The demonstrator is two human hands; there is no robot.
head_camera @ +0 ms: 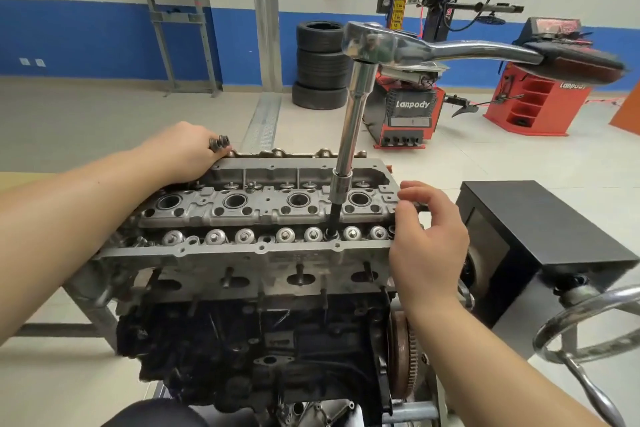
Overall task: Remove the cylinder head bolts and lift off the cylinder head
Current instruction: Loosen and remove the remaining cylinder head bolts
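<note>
Cylinder head sits on top of the dark engine block, between your two hands. Your left hand rests on its far left corner, and your right hand is at its right end, beside the near rail.

Standing in the head is a ratchet on a long extension, its socket seated down among the valve springs toward the right end. Neither hand touches it. What the socket sits on is hidden in the recess. The ratchet's handle blurs out toward the right.

Your left fingers curl around a few dark bolts while the palm lies on the head. Your right fingers are loosely spread and bent, tips at the head's right edge. Whether they hold anything, you cannot tell from here.

Right of the engine stands a black box, with a steel handwheel nearer you.
</note>
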